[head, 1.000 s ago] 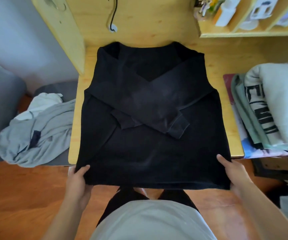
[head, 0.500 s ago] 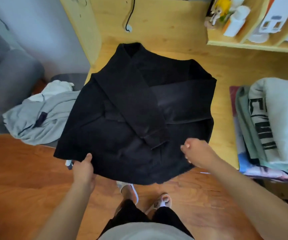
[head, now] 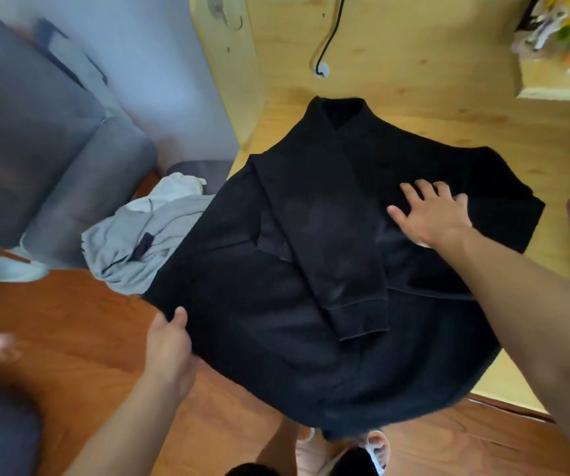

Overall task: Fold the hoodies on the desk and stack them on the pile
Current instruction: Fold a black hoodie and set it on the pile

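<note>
A home room, likely a bedroom or study: a pale wooden tabletop (head: 414,108) with a shelf (head: 558,87) of trinkets, a grey sofa (head: 36,149), clothes heaped beside it, and reddish wood floor (head: 70,321).

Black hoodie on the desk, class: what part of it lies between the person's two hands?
In the head view, its folded sleeve with ribbed cuff lies between left hand and right hand.

The left hand (head: 168,341) pinches the black hoodie (head: 276,338) at its lower left edge, thumb on top, forearm reaching up from below. The right hand (head: 431,214) lies flat on the cloth with fingers spread, its bare arm stretched forward.
</note>
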### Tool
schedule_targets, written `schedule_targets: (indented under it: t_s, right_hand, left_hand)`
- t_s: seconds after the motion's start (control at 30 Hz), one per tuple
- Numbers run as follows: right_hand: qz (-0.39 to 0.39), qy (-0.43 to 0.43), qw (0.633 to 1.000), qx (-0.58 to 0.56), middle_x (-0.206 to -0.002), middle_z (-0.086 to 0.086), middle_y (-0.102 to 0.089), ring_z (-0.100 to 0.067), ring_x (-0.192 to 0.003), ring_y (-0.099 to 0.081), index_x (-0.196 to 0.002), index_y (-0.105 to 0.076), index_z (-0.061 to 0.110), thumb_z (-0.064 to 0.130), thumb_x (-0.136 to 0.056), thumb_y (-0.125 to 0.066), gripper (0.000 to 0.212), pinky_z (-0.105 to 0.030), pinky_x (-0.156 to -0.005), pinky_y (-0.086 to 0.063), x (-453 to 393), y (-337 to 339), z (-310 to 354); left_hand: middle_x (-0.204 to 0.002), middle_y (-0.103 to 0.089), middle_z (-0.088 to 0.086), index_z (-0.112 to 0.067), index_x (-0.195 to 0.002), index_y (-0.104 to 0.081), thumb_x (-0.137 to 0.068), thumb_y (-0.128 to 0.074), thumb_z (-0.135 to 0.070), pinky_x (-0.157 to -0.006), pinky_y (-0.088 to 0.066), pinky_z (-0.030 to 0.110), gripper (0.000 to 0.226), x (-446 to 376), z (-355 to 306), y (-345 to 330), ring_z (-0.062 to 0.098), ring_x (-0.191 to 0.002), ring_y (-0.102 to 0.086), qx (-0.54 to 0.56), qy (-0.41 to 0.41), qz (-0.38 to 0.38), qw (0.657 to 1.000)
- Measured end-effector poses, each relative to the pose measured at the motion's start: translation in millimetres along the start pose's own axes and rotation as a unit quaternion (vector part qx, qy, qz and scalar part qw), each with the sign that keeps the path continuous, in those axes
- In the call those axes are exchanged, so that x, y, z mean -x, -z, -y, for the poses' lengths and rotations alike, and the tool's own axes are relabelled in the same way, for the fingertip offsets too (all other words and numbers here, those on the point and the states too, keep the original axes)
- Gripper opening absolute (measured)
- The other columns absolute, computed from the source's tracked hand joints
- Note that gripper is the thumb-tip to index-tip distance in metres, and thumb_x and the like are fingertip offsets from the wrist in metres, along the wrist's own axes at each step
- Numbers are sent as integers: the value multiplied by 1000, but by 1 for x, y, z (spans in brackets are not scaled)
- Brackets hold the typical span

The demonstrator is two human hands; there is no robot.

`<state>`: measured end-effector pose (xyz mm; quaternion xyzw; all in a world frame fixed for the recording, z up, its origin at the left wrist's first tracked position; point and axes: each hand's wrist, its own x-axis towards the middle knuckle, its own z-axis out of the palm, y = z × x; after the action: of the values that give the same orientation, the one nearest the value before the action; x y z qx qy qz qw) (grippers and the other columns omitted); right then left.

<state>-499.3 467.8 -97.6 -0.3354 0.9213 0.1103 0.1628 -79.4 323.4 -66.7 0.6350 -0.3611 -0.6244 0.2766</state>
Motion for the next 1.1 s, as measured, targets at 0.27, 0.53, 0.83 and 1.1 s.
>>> schedule_targets:
  t_s: [0.27, 0.53, 0.83, 1.1]
  right_hand:
    - [101, -154, 983, -22, -158, -11, -28, -39, -139, -32, -161, -13, 19, 77, -94, -16, 89, -47, -102, -43, 145, -28, -20]
    - [78, -240, 968, 6, -143, -13, -43, -34, -126, -45, -159, -26, 14, 76, -92, -21, 91, -43, -95, -47, 218, -70, 16]
    - [-62, -102, 982, -147, -169, -7, 9, -39, -154, 7, -161, -3, 36, 71, -96, -30, 78, -60, -121, -14, 152, -60, 20]
    - [-14, -138, 983, -118, -168, 0, 15, -37, -154, 11, -158, 9, 42, 76, -93, -13, 76, -60, -123, -1, 71, -61, 15]
  left_hand:
    - [-133, -61, 15, -15, -139, -55, -103, -41, -28, -106, -44, 44, 40, -128, -97, -90, 38, -124, -56, -315, -171, 10, 934]
    - [-170, -15, 9, -39, -161, -20, -103, -24, -61, -122, -11, 64, 62, -43, 21, -138, 41, -155, -9, -692, -382, 175, 588]
    - [-172, -5, 5, -43, -161, -10, -100, -10, -68, -120, -6, 71, 66, -110, 7, -145, 38, -157, 3, -722, -400, 158, 543]
    - [-172, 1, 0, -48, -160, -1, -100, -13, -70, -119, -2, 71, 65, -152, -20, -203, 34, -157, 8, -719, -415, 174, 529]
